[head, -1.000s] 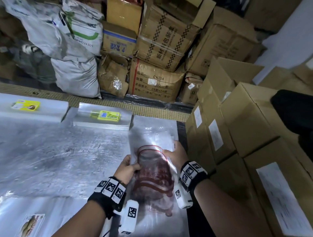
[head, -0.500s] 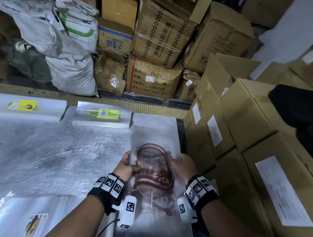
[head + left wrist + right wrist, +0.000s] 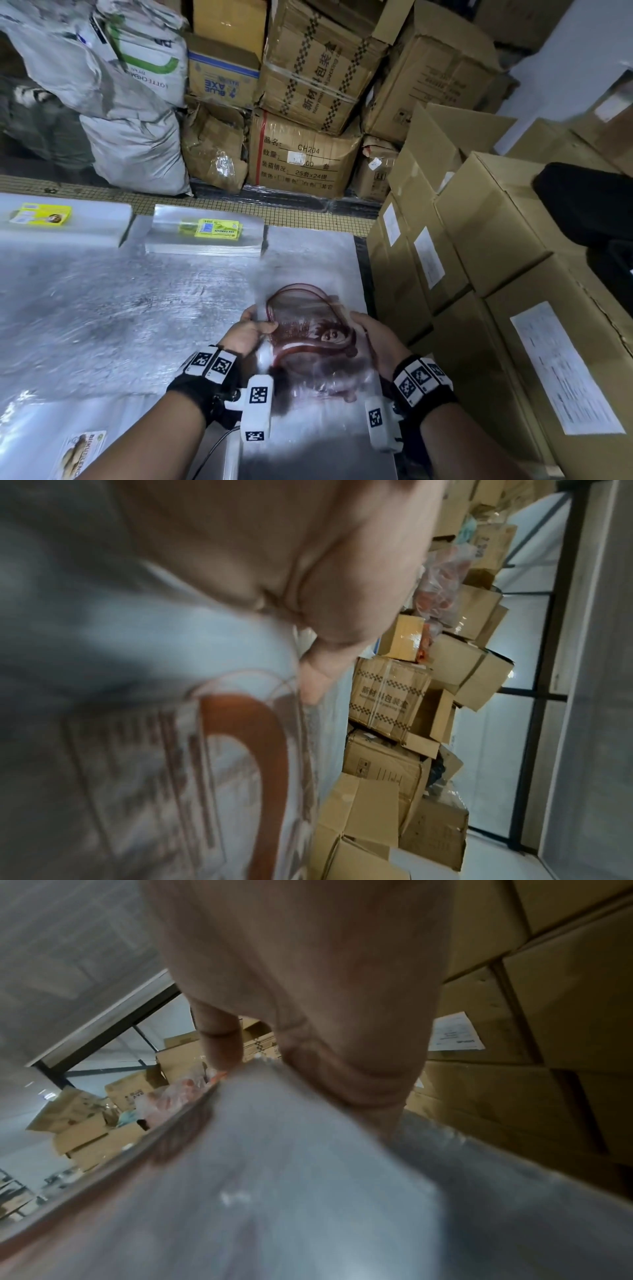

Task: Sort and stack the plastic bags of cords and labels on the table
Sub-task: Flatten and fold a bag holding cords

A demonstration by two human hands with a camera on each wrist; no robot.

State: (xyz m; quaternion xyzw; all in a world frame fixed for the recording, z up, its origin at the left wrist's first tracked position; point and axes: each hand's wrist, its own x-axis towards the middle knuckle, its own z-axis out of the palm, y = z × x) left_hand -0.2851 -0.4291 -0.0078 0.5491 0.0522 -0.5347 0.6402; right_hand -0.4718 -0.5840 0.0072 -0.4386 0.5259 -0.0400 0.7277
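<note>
Left hand: the left hand (image 3: 247, 334) is closed on the left edge of a clear plastic bag of dark-red cords (image 3: 308, 337), the thumb laid over the film and the fingers hidden beneath; in the left wrist view a thumb (image 3: 318, 669) is seen pressed on the film beside a red cord loop (image 3: 253, 750).
Right hand: the right hand (image 3: 378, 342) is curled round the bag's right edge; in the right wrist view the film (image 3: 291, 1164) is seen gathered under the palm.
Bag position: the bag is held between the two hands, near the right edge of the silvery table (image 3: 102, 325); whether its lower end rests on the table cannot be told, as the film is blurred there.
Step in hand: judged to be the carrying of one cord bag toward its pile, the sorting being well short of done.
Next move: a matching pile has to be chosen, and the bag lowered flat with its edges squared; a two-sided hold is called for, since the loose cords may slide inside the slack film.
Piles beyond: two stacks of clear bags lie at the far edge, one with a yellow label (image 3: 216, 229), one to its left with a yellow label (image 3: 42, 214); both are well apart from the hands.
Near corner: a printed label (image 3: 82, 454) lies under film at the near left.
Surroundings: cardboard boxes (image 3: 496, 222) stand just beside the table on the right.
</note>
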